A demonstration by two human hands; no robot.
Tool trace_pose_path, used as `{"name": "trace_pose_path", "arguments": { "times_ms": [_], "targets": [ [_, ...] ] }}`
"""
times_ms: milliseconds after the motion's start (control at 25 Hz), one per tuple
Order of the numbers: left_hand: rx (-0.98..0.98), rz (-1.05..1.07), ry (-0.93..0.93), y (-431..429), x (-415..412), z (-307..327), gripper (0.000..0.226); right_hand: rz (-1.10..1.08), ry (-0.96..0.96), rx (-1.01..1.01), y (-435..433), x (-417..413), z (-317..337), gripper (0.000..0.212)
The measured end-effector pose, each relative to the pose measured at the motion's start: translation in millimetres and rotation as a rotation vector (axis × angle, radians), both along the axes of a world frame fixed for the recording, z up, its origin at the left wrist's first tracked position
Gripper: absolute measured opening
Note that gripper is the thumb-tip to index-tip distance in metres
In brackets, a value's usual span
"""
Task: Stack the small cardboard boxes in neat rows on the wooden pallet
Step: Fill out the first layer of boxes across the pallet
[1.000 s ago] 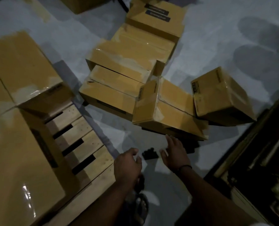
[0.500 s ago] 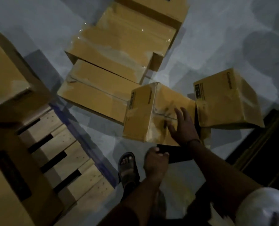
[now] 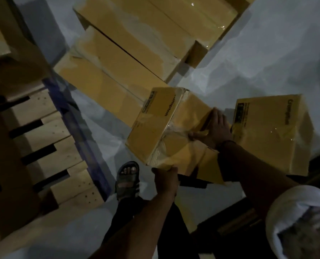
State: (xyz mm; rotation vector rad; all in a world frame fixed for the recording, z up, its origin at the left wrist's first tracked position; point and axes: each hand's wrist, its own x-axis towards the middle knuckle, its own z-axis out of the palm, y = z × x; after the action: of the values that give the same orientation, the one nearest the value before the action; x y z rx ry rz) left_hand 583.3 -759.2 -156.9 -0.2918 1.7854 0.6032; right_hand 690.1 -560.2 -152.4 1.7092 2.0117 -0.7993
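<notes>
Nearest, the left hand (image 3: pixel 164 177) is curled at the near lower corner of the small box (image 3: pixel 151 128), its fingers tucked out of sight beneath the edge, so it seems to have hold there; just beyond, the right hand (image 3: pixel 214 130) lies on the box's taped top toward its right side, fingers fairly straight and thumb spread across the seam, pressing rather than clasping; the box sits tilted over the floor (image 3: pixel 103 128), ahead of a sandalled foot (image 3: pixel 127 175), and whether it is fully lifted I cannot tell; the step in hand looks like the pick-up of this one box; a second box (image 3: pixel 267 131) stands just beside it on the right; the wooden pallet (image 3: pixel 49 131) lies to the left, with bare slats showing and stacked boxes (image 3: pixel 4 34) at its far end; farther off, large flat cartons (image 3: pixel 118 58) lie on the floor; the next move likely calls for a firmer two-sided hold, then a swing left to set the box squarely on the open slats.
</notes>
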Motion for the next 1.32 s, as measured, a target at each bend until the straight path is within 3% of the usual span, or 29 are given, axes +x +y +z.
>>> {"name": "trace_pose_path", "arguments": {
  "times_ms": [120, 240, 360, 440, 560, 680, 760, 880, 1000, 1320],
  "targets": [
    [-0.012, 0.135, 0.095, 11, 12, 14, 0.068, 0.079, 0.025, 0.014, 19, 4, 0, 0.134],
    [-0.048, 0.26, 0.358, 39, -3, 55, 0.043, 0.135, 0.09, -0.026, 27, -21, 14, 0.123],
    [0.128, 0.413, 0.72, 71, -73, 106, 0.037, 0.165, 0.289, -0.106, 41, -73, 47, 0.12],
    [0.279, 0.317, 0.886, 92, -150, 109, 0.039, 0.1, 0.486, -0.113, 66, -116, 65, 0.115],
    [0.282, 0.064, 0.722, 110, -258, 95, 0.062, 0.133, 0.578, -0.083, 95, -180, 74, 0.107],
    [0.167, -0.271, 0.619, 92, -277, 76, 0.081, 0.3, 0.389, -0.048, 75, -208, 57, 0.099],
    [0.218, -0.381, 0.582, 64, -256, 63, 0.097, 0.374, 0.287, -0.015, 48, -202, 42, 0.097],
    [0.294, -0.442, 0.637, 36, -233, 40, 0.111, 0.4, 0.223, 0.083, 23, -191, 33, 0.099],
    [0.232, -0.475, 0.655, 28, -220, 34, 0.116, 0.363, 0.228, 0.093, 3, -191, 36, 0.1],
    [0.004, -0.408, 0.754, -47, -231, 95, 0.136, 0.502, 0.328, 0.228, -95, -212, 64, 0.093]
  ]
}}
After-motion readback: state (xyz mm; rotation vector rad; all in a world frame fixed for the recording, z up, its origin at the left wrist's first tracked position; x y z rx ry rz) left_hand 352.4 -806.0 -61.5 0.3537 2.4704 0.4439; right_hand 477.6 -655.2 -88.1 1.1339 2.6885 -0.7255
